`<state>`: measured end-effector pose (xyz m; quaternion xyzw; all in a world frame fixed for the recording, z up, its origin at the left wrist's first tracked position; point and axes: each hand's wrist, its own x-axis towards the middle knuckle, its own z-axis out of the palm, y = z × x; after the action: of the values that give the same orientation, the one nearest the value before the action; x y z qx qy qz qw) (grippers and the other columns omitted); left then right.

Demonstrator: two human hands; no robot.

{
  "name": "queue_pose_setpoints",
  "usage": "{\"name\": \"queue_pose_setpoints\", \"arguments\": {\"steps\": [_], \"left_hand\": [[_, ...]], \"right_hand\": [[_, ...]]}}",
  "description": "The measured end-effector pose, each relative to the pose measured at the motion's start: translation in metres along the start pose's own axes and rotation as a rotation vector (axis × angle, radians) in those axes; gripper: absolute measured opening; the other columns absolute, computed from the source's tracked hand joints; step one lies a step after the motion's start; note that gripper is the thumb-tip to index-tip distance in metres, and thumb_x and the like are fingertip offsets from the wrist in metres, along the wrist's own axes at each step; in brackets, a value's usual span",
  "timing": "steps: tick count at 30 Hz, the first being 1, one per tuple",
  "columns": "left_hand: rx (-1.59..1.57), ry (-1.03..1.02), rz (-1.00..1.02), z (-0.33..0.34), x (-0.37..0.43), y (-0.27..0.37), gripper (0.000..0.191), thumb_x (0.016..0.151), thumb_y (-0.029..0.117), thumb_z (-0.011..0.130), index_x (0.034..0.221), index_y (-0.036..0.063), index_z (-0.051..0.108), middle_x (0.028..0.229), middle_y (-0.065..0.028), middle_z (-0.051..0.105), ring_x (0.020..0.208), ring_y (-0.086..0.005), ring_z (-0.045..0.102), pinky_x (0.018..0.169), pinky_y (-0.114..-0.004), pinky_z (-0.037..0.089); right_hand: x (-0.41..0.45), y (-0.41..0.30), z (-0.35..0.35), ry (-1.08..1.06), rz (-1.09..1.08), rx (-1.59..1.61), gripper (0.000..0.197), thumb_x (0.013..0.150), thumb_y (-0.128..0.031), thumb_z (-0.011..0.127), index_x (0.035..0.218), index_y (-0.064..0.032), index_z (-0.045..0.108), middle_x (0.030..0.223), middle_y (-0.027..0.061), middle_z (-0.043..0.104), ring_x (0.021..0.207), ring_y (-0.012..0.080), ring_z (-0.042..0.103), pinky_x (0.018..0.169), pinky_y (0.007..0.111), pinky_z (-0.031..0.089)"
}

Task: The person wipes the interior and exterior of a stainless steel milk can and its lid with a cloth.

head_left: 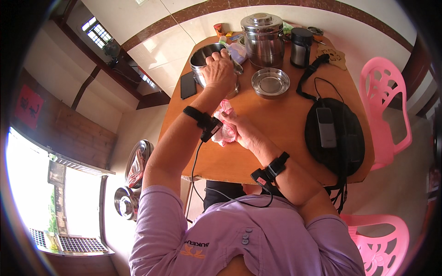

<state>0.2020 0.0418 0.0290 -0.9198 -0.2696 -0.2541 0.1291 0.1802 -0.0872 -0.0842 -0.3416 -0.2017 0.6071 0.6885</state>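
At the far left of the table stands an open stainless steel pot. My left hand holds its near right rim, the fingers bent over the edge. My right hand grips a crumpled pink and white cloth above the tabletop, just in front of the pot. A round, shallow steel dish or lid lies to the right of the pot. Behind that dish is a lidded steel container. The pot's inside is partly hidden by my left hand.
A black phone lies left of the pot. A dark-lidded flask stands at the back. On the wooden table, at right, a grey power bank with cables rests on a black bag. Pink plastic chairs stand at right.
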Motion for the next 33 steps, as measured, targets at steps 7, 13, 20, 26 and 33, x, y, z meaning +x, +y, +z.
{"name": "queue_pose_setpoints", "arguments": {"steps": [7, 13, 20, 26, 33], "left_hand": [[0.011, -0.095, -0.027, -0.002, 0.006, 0.001, 0.060, 0.081, 0.026, 0.071, 0.132, 0.0044, 0.049, 0.113, -0.0168, 0.061, 0.108, -0.0352, 0.060, 0.077, -0.052, 0.053], [-0.020, -0.084, -0.042, -0.002, 0.003, 0.001, 0.061, 0.078, 0.031, 0.075, 0.128, 0.0040, 0.051, 0.115, -0.0181, 0.058, 0.112, -0.0359, 0.057, 0.080, -0.052, 0.052], [-0.060, 0.271, 0.251, -0.007, -0.031, 0.041, 0.048, 0.064, 0.017, 0.073, 0.111, 0.0115, 0.062, 0.118, -0.0129, 0.055, 0.111, -0.0324, 0.049, 0.081, -0.045, 0.046], [-0.323, -0.220, 0.363, 0.048, -0.056, 0.085, 0.031, 0.077, 0.020, 0.066, 0.107, 0.0087, 0.063, 0.117, -0.0141, 0.059, 0.115, -0.0330, 0.052, 0.082, -0.050, 0.052], [-0.237, -0.395, 0.407, 0.051, -0.052, 0.094, 0.034, 0.079, 0.020, 0.065, 0.110, 0.0072, 0.062, 0.107, -0.0137, 0.065, 0.113, -0.0327, 0.056, 0.078, -0.053, 0.050]], "right_hand": [[0.007, 0.005, -0.004, -0.021, -0.057, 0.061, 0.044, 0.093, -0.044, 0.066, 0.118, -0.0085, 0.058, 0.102, 0.0064, 0.067, 0.086, 0.0224, 0.069, 0.060, 0.042, 0.057], [0.002, 0.000, -0.001, -0.016, 0.010, 0.009, 0.043, 0.095, -0.044, 0.063, 0.119, -0.0085, 0.057, 0.103, 0.0068, 0.067, 0.088, 0.0228, 0.070, 0.062, 0.042, 0.057], [-0.007, -0.004, 0.005, -0.040, -0.012, -0.051, 0.024, 0.102, -0.035, 0.051, 0.102, -0.0123, 0.058, 0.081, -0.0057, 0.052, 0.063, 0.0061, 0.046, 0.059, 0.028, 0.048], [0.001, -0.002, -0.013, 0.118, -0.121, -0.001, 0.026, 0.102, -0.037, 0.049, 0.108, -0.0131, 0.058, 0.084, -0.0043, 0.056, 0.069, 0.0086, 0.054, 0.061, 0.027, 0.050], [-0.004, -0.005, -0.013, 0.174, -0.086, 0.113, 0.026, 0.102, -0.038, 0.050, 0.107, -0.0145, 0.058, 0.085, -0.0042, 0.057, 0.072, 0.0093, 0.055, 0.063, 0.028, 0.050]]}}
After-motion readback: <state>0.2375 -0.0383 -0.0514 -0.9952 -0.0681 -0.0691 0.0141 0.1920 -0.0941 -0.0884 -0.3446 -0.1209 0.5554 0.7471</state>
